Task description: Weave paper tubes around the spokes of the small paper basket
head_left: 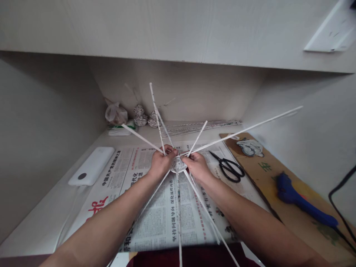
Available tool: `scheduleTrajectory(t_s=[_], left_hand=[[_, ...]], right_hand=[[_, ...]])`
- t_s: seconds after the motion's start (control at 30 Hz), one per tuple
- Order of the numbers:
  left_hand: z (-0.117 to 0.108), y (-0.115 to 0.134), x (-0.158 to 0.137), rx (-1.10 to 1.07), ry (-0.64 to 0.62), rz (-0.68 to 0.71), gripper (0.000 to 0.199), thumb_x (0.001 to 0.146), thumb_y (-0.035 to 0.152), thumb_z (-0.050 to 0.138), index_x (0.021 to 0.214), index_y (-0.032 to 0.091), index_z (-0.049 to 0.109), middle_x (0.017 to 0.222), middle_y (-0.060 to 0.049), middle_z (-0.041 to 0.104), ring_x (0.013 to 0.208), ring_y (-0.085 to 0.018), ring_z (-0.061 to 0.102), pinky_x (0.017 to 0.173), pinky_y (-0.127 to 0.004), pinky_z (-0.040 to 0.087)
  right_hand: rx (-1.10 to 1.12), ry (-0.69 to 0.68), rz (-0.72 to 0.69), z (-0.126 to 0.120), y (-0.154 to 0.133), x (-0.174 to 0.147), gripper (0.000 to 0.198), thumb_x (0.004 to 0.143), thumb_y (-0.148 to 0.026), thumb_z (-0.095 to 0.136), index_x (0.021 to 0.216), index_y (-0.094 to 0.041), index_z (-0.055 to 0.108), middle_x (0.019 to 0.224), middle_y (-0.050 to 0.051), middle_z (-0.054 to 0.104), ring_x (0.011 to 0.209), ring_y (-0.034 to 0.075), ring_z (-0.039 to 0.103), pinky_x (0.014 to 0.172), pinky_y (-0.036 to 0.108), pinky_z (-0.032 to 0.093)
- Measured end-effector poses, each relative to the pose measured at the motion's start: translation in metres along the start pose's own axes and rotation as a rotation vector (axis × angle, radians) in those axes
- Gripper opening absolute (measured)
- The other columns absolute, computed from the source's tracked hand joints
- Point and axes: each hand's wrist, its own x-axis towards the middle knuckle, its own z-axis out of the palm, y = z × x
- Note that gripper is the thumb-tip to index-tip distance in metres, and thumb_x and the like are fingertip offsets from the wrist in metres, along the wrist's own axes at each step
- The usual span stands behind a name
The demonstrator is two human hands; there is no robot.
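Note:
Between my two hands is a small round woven base of rolled paper, with several long paper sticks radiating from it in all directions. My left hand pinches its left upper rim, thumb on top, among the sticks there. At the right rim my right hand is closed on the weave, its thumb pressed near a long paper stick that reaches far to the upper right. Other sticks point down toward my body. The fingertips under the base are hidden.
Newspaper covers the tabletop. Black scissors lie right of my hands. Farther right, a blue glue gun rests on cardboard. A white power bank is at left. Behind stand woven gourd shapes and spare paper sticks.

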Motion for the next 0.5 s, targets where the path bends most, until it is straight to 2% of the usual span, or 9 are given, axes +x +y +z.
scheduleTrajectory(t_s=[0.1, 0.17, 0.23, 0.3, 0.33, 0.4, 0.5], left_hand=[[-0.002, 0.001, 0.001, -0.054, -0.035, -0.077, 0.025, 0.065, 0.04, 0.08, 0.069, 0.019, 0.067, 0.06, 0.002, 0.063, 0.056, -0.014, 0.056, 0.056, -0.024, 0.041], [-0.009, 0.007, 0.003, -0.084, -0.12, -0.147, 0.031, 0.06, 0.043, 0.085, 0.072, 0.018, 0.071, 0.065, -0.002, 0.069, 0.059, -0.015, 0.06, 0.057, -0.025, 0.044], [-0.022, 0.017, 0.007, -0.088, -0.269, -0.248, 0.037, 0.058, 0.043, 0.089, 0.081, 0.017, 0.076, 0.073, -0.006, 0.074, 0.062, -0.018, 0.064, 0.056, -0.026, 0.046], [-0.038, 0.027, 0.011, -0.086, -0.462, -0.337, 0.046, 0.054, 0.037, 0.092, 0.095, 0.019, 0.08, 0.093, -0.011, 0.078, 0.073, -0.022, 0.07, 0.06, -0.028, 0.052], [-0.046, 0.032, 0.013, -0.086, -0.52, -0.352, 0.049, 0.052, 0.033, 0.093, 0.098, 0.021, 0.08, 0.099, -0.012, 0.078, 0.078, -0.023, 0.072, 0.062, -0.029, 0.054], [-0.058, 0.038, 0.016, -0.064, -0.639, -0.348, 0.044, 0.052, 0.027, 0.092, 0.095, 0.021, 0.081, 0.1, -0.014, 0.078, 0.083, -0.025, 0.073, 0.065, -0.031, 0.057], [-0.062, 0.038, 0.019, -0.016, -0.647, -0.335, 0.033, 0.057, 0.025, 0.088, 0.089, 0.02, 0.082, 0.095, -0.014, 0.079, 0.08, -0.024, 0.074, 0.061, -0.027, 0.056]], right_hand=[[-0.027, -0.002, -0.002, -0.001, 0.0, 0.001, 0.013, 0.063, -0.029, 0.07, 0.072, -0.02, 0.069, 0.051, -0.004, 0.06, 0.05, 0.016, 0.058, 0.051, 0.027, 0.048], [-0.029, -0.01, 0.003, -0.003, 0.0, 0.003, 0.013, 0.062, -0.027, 0.069, 0.072, -0.02, 0.07, 0.05, -0.004, 0.061, 0.051, 0.017, 0.06, 0.052, 0.027, 0.048], [-0.026, -0.005, 0.015, -0.005, -0.001, 0.005, 0.014, 0.061, -0.026, 0.069, 0.072, -0.019, 0.071, 0.052, -0.003, 0.063, 0.051, 0.016, 0.059, 0.051, 0.026, 0.048], [-0.036, 0.015, 0.03, -0.008, -0.004, 0.007, 0.014, 0.06, -0.026, 0.069, 0.071, -0.018, 0.072, 0.055, -0.002, 0.066, 0.049, 0.015, 0.058, 0.049, 0.025, 0.046], [-0.04, 0.024, 0.032, -0.009, -0.005, 0.007, 0.013, 0.06, -0.025, 0.069, 0.07, -0.018, 0.072, 0.057, -0.001, 0.067, 0.05, 0.015, 0.059, 0.049, 0.025, 0.045], [-0.05, 0.025, 0.025, -0.01, -0.008, 0.009, 0.011, 0.06, -0.024, 0.068, 0.068, -0.018, 0.072, 0.06, 0.0, 0.07, 0.053, 0.016, 0.061, 0.049, 0.024, 0.045], [-0.068, 0.012, 0.021, -0.011, -0.01, 0.009, 0.01, 0.061, -0.023, 0.069, 0.067, -0.018, 0.073, 0.059, 0.0, 0.069, 0.055, 0.016, 0.062, 0.052, 0.025, 0.047]])
